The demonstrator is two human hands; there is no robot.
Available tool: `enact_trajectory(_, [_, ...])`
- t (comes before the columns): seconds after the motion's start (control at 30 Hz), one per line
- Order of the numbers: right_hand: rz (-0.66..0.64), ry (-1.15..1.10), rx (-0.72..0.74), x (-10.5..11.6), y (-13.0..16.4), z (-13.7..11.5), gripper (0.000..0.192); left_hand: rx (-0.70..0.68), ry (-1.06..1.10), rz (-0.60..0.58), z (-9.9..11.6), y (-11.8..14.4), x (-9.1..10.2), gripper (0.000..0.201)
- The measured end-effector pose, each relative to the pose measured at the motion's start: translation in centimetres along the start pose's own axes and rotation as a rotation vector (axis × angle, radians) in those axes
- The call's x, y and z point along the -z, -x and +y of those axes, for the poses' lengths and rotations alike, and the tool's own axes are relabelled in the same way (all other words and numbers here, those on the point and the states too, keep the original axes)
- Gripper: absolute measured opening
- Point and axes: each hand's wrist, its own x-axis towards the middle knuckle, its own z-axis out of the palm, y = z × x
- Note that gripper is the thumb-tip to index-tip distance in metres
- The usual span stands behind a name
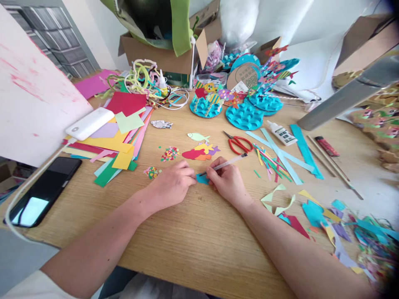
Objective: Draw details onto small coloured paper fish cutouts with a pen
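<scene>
A slim pen with a clear barrel (229,161) is gripped in my right hand (229,182), its dark tip low over a small blue piece of paper (202,179) on the table. My left hand (174,180) pinches the left edge of that blue paper, fingers bent together. Just beyond my hands lie red, yellow, orange and purple paper fish shapes (195,154), and behind them a pale green paper fish (198,137). A patterned fish cutout (161,124) sits farther back. Small heaps of coloured paper bits (170,153) are near my left hand.
Red-handled scissors (240,144), a white glue bottle (282,133) and thin paper strips (274,162) lie to the right, with scraps (314,214) nearer. Coloured paper sheets (124,153), a power bank (90,123) and a phone (45,191) occupy the left. Blue bases (245,116) stand behind.
</scene>
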Motion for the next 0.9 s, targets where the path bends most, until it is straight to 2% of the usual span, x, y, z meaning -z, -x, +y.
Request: enact_trajectory(0.9, [-0.034,-0.027,0.017,0.00,0.07,0.25,0.019,0.017,-0.008,-0.014,0.15,0.06,-0.07,0.033])
